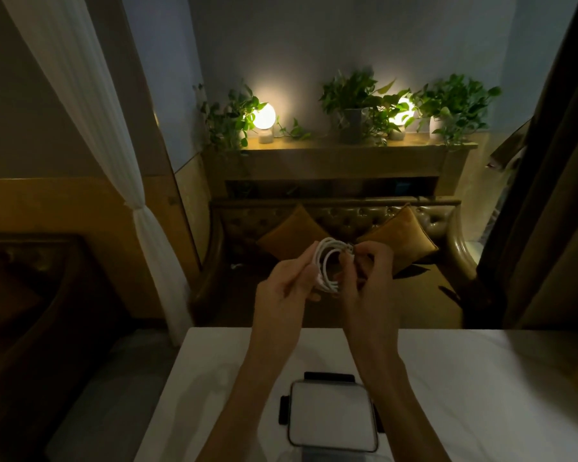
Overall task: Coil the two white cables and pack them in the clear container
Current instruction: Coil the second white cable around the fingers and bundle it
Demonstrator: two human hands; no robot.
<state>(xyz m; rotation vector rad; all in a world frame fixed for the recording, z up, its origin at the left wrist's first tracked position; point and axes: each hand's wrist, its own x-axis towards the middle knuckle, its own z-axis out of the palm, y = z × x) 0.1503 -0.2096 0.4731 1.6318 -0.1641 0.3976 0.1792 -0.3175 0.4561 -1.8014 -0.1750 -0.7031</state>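
— Where is the white cable (327,265)?

— Up in the air in front of me, wound into a small ring of several loops. It is raised above the far edge of the desk (464,378) and touches nothing but my hands.

— And how do your hands sit on it?

— My left hand (286,291) pinches the left side of the ring, with its fingers curled round the loops. My right hand (364,278) has its fingers bent on the right side, and the thumb and fingertips nip the strands near the top. Both hands are closed on the coil, with the ring's open middle showing between them.

— Is the clear container (331,415) near?

— It lies flat on the white desk, close to me and below my forearms, well apart from the coil. It has dark clips on its far edge and its left edge. I cannot tell whether a lid is on it.

— What is beyond the desk?

— A dark tufted sofa (241,295) with two orange cushions (292,235) leaning on its back. Above it a shelf (341,151) carries leafy plants (354,91) and two glowing round lamps (264,116). A white curtain (114,145) hangs at the left, gathered partway down.
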